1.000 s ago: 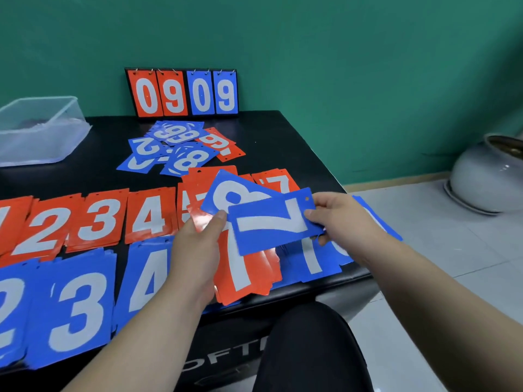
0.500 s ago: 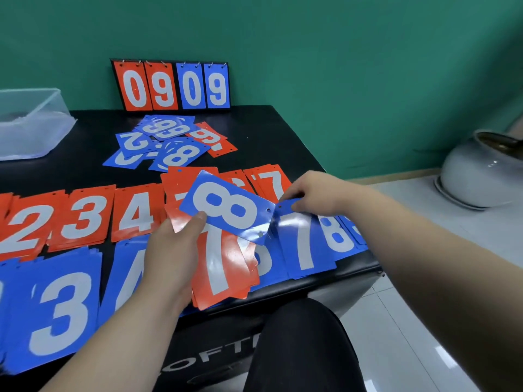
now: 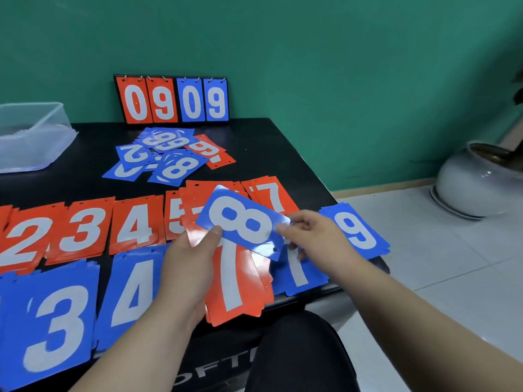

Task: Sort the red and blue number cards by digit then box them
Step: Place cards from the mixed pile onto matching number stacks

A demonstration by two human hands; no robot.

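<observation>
My left hand (image 3: 189, 264) grips a fan of cards: a blue 8 card (image 3: 240, 220) lies on top and a red 7 card (image 3: 235, 281) shows below it. My right hand (image 3: 314, 239) pinches the right end of the blue 8 card. Red piles of 2, 3, 4 (image 3: 135, 222) and 7 (image 3: 271, 193) run across the black table (image 3: 283, 154). Blue piles of 3 (image 3: 53, 323), 4, 7 (image 3: 300, 275) and 9 (image 3: 355, 229) lie along the near edge. A loose heap of unsorted cards (image 3: 169, 157) sits farther back.
A clear plastic box (image 3: 31, 134) stands at the back left of the table. A scoreboard stand (image 3: 172, 100) reading 0909 leans against the green wall. A grey pot (image 3: 478, 179) sits on the tiled floor at the right. My dark-clothed knee (image 3: 297, 352) is below the table edge.
My right hand laid the blue 7 card on its pile by the near edge, then came back and took hold of the blue 8 card on top of the fan.
</observation>
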